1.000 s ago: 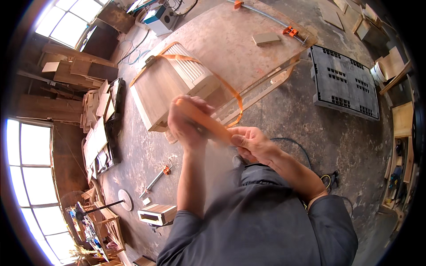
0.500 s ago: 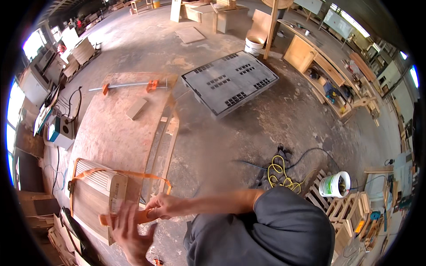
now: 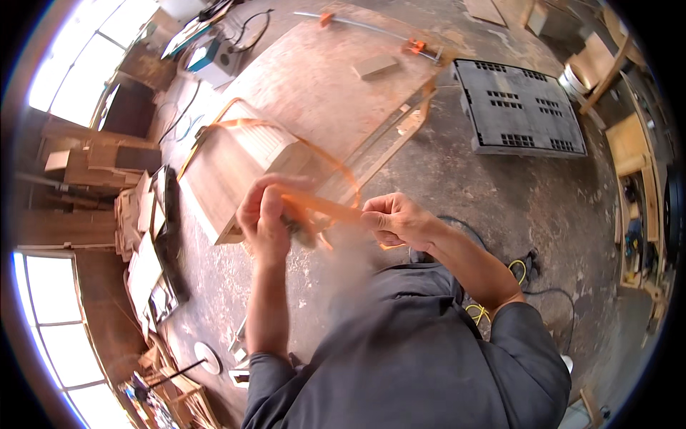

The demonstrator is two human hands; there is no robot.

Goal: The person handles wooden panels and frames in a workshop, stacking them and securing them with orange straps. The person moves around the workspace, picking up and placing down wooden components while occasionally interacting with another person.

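Observation:
An orange strap (image 3: 325, 207) stretches between my two hands in front of my body. My left hand (image 3: 266, 218) is closed around its left part, beside a blurred dark piece that could be a buckle. With fingers and thumb pinched, my right hand (image 3: 401, 220) grips the strap's other end. Just beyond my left hand lies a wooden box-like piece (image 3: 218, 175) with a ribbed top, at the near end of a worktable. More orange strap (image 3: 330, 157) runs loosely over that piece and curves down beside the table edge.
On the worktable (image 3: 314, 86) lie a bar clamp (image 3: 371, 32) with orange jaws and a small wood block (image 3: 375, 66). A grey plastic pallet (image 3: 522, 107) rests on the floor at the right. Boards and scraps (image 3: 143, 250) stand on the left. Cables (image 3: 557, 293) cross the floor.
The view has turned left. My left hand, spread and blurred before, now closes on the strap. Both hands have drawn apart, with the strap pulled out between them.

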